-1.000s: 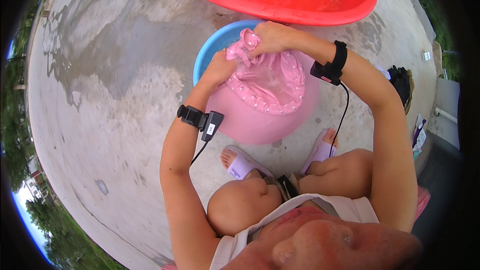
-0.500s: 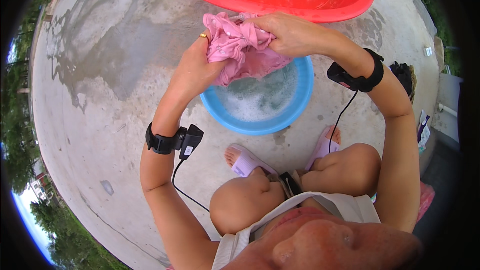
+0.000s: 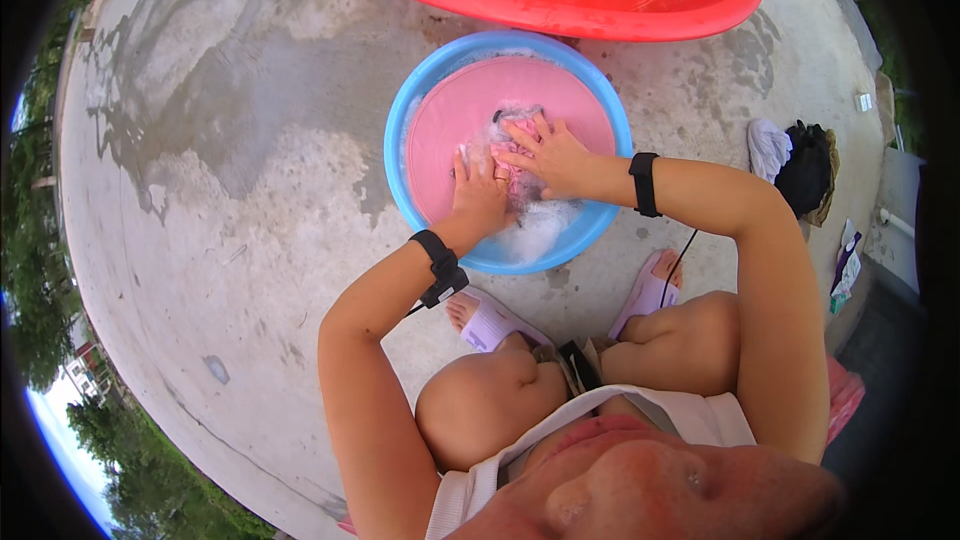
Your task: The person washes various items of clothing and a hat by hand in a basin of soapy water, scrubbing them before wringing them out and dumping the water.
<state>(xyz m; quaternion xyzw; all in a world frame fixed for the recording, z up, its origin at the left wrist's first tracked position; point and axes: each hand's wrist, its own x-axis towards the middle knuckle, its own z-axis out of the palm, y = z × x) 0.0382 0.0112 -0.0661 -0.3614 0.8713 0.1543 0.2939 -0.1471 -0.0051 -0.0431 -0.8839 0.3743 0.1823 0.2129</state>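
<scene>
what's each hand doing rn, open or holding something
Left hand: open, fingers spread, resting on the pink cloth.
Right hand: open, fingers spread, also on the cloth.

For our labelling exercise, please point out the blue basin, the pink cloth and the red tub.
Blue basin (image 3: pixel 394 151): head view, left side of its rim.
Pink cloth (image 3: pixel 458 108): head view, its smooth upper-left part.
Red tub (image 3: pixel 560 22): head view, its near rim.
</scene>
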